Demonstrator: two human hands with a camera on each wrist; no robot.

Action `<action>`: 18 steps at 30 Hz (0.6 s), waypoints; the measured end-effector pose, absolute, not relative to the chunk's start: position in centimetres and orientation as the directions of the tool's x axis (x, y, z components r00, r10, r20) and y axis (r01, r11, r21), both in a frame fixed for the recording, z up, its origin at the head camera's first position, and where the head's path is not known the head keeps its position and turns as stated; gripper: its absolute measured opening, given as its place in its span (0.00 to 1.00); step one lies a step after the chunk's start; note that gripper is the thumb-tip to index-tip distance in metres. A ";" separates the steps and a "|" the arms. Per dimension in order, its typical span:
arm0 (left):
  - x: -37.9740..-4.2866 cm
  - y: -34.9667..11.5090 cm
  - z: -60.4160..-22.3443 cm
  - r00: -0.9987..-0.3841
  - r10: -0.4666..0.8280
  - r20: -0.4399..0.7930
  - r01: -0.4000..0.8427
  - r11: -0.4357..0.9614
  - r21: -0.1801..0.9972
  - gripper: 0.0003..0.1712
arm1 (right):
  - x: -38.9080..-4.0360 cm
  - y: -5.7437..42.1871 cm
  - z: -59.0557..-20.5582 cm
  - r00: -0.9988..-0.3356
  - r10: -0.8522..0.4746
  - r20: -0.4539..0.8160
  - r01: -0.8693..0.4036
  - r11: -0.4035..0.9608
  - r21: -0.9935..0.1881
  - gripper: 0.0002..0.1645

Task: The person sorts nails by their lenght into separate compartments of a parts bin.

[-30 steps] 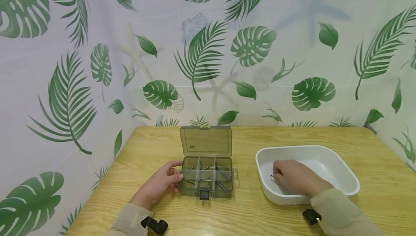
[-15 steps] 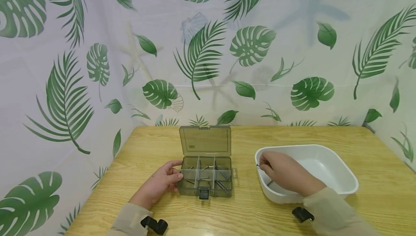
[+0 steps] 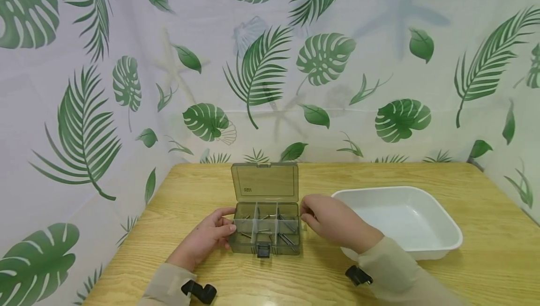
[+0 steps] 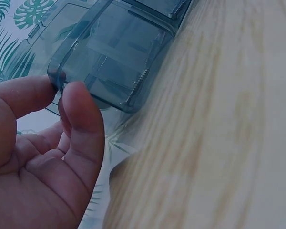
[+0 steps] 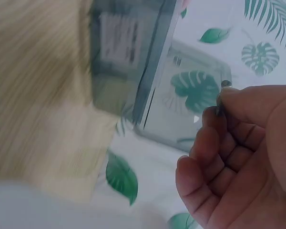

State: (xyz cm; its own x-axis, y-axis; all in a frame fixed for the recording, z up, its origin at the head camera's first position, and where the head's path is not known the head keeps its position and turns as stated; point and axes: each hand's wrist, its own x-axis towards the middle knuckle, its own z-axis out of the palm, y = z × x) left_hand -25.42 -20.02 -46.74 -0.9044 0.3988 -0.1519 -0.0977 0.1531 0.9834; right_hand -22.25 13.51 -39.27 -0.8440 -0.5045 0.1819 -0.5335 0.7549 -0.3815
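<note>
A smoky clear compartment box (image 3: 244, 248) stands on the table with its lid (image 3: 266, 183) raised. Several screws (image 3: 286, 239) lie spread over its compartments. At the box's left end, my left hand (image 3: 207, 233) grips the wall between thumb and fingers; the left wrist view shows the fingertips at the box's corner. Close to the right end of the box is my right hand (image 3: 333, 219), fingers curled. A small screw (image 5: 226, 84) is pinched between its thumb and forefinger in the right wrist view, the head sticking up above the thumb.
To the right sits a white plastic basin (image 3: 438, 250), partly behind my right forearm. The wooden table (image 3: 312, 282) runs back to a leaf-printed cloth (image 3: 270, 85). A black latch (image 3: 263, 250) hangs at the box's front.
My right hand has come up out of the white basin and moved left to the box, carrying the screw. My left hand keeps its hold on the box.
</note>
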 end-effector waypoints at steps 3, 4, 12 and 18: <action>-25.5 -20.0 -46.7 -0.906 0.397 -0.151 -0.097 0.152 0.984 0.33 | -22.3 11.9 -39.1 -0.836 -0.520 0.177 -0.546 0.755 -0.362 0.07; -25.5 -20.0 -46.7 -0.906 0.396 -0.152 -0.099 0.152 0.984 0.33 | -22.4 11.3 -39.1 -0.833 -0.524 0.176 -0.550 0.755 -0.358 0.07; -25.7 -20.1 -46.7 -0.899 0.410 -0.153 -0.101 0.145 0.984 0.33 | -22.9 7.7 -39.1 -0.799 -0.573 0.181 -0.598 0.730 -0.330 0.06; -25.8 -20.3 -46.6 -0.894 0.420 -0.155 -0.100 0.150 0.984 0.33 | -23.3 5.2 -39.2 -0.783 -0.606 0.142 -0.612 0.711 -0.346 0.07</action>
